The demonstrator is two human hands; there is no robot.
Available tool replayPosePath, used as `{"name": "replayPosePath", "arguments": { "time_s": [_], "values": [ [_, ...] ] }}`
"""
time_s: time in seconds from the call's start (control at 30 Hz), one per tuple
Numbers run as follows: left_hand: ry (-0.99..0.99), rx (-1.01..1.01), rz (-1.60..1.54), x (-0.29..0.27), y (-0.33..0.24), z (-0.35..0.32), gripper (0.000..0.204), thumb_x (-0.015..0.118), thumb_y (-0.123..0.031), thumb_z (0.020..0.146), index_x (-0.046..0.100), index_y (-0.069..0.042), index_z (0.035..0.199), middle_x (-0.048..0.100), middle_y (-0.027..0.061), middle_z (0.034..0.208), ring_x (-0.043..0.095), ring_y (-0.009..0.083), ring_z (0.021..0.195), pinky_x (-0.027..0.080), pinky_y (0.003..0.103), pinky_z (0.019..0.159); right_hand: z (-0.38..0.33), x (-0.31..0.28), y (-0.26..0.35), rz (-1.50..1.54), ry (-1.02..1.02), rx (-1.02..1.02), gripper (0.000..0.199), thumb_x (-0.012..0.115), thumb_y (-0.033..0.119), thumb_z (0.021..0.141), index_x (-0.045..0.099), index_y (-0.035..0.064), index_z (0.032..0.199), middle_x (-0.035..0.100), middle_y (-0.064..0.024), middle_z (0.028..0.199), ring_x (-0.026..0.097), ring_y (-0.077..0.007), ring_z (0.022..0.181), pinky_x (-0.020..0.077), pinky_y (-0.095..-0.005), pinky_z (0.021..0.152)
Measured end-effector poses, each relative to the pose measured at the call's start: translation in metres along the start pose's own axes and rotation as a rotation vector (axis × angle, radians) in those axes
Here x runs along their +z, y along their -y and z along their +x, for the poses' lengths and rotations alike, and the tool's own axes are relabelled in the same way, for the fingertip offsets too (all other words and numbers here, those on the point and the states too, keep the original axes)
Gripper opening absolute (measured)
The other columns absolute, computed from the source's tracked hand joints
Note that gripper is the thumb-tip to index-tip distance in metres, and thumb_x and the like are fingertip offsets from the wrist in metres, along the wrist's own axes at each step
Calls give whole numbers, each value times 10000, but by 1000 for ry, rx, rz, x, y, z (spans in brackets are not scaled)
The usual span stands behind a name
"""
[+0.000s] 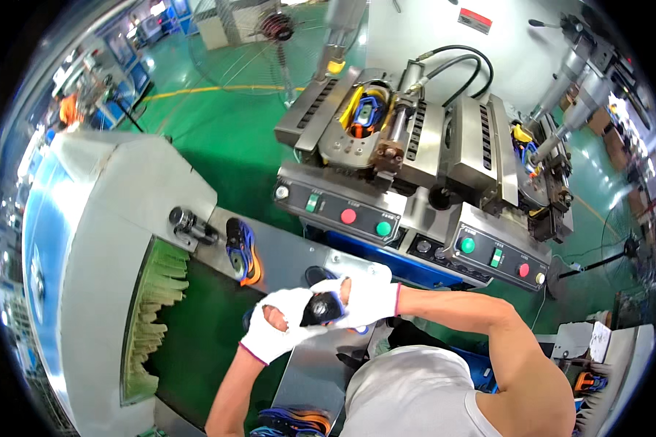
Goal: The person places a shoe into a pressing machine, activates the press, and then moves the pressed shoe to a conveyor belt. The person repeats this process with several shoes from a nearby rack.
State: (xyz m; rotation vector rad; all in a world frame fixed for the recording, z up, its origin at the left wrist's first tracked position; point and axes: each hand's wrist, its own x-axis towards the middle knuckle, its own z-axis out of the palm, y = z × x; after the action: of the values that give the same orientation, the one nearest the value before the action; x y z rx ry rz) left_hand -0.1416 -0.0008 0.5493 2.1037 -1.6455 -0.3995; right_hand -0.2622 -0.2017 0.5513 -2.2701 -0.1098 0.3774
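Both my hands, in white gloves with bare fingertips or gaps showing, are closed round a dark shoe (322, 309) with blue edging, just in front of my body. My left hand (278, 320) grips it from the left. My right hand (366, 300) holds its other side. Much of the shoe is hidden by the gloves. Beyond it to the left, a blue, black and orange shoe (242, 251) stands on the grey metal shelf (288, 251). More such shoes (291, 421) lie at the bottom edge, near my left forearm.
A two-station press (357, 156) stands ahead, with a shoe (368, 109) clamped in its left station and buttons on its front panels (342, 211). At left is a pale machine housing (102, 189) with a bristle-curtained opening (153, 320). A caged fan (277, 29) stands behind.
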Motion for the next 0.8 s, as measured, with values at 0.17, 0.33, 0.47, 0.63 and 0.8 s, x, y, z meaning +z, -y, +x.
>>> {"name": "replayPosePath", "arguments": {
  "time_s": [0.17, 0.33, 0.47, 0.63, 0.8],
  "values": [
    [-457, 318, 25, -59, -64, 159, 509, 836, -244, 802, 649, 10, 1202, 664, 224, 1199, 634, 412, 1087, 510, 466, 972, -118, -27, -100, 771, -450, 212, 599, 897, 347, 772, 657, 34, 1223, 742, -74, 1055, 679, -142, 871, 554, -288, 761],
    [-485, -16, 41, -52, -15, 338, 519, 747, -295, 928, 592, -46, 1356, 637, 180, 1332, 640, 302, 1199, 499, 390, 1020, -209, -58, -131, 1597, -563, 210, 732, 724, -38, 765, 517, 32, 1463, 716, -94, 1142, 684, -144, 802, 561, -278, 685],
    [-316, -231, 127, 4, 76, 473, 813, 753, -528, 849, 513, -15, 1433, 600, 234, 1388, 598, 381, 1259, 465, 442, 1069, -241, -38, -170, 1729, -843, 18, 846, 741, -49, 717, 444, 11, 1506, 698, -156, 1220, 736, -235, 871, 614, -337, 711],
    [-291, -524, 215, 89, 87, 569, 975, 806, -598, 722, 496, 22, 1408, 618, 255, 1358, 600, 390, 1267, 469, 449, 1075, -272, -38, -177, 1780, -1050, -42, 1016, 843, 41, 694, 329, 4, 1569, 567, -198, 1433, 622, -350, 1237, 540, -489, 1022],
    [-62, -503, 313, 46, 101, 603, 827, 804, -619, 690, 641, 12, 1199, 702, 239, 1205, 680, 366, 1143, 530, 450, 991, -259, -54, -184, 1792, -1088, -52, 934, 832, 60, 756, 352, -4, 1554, 600, -212, 1395, 656, -360, 1202, 556, -515, 1017]
  ]
}}
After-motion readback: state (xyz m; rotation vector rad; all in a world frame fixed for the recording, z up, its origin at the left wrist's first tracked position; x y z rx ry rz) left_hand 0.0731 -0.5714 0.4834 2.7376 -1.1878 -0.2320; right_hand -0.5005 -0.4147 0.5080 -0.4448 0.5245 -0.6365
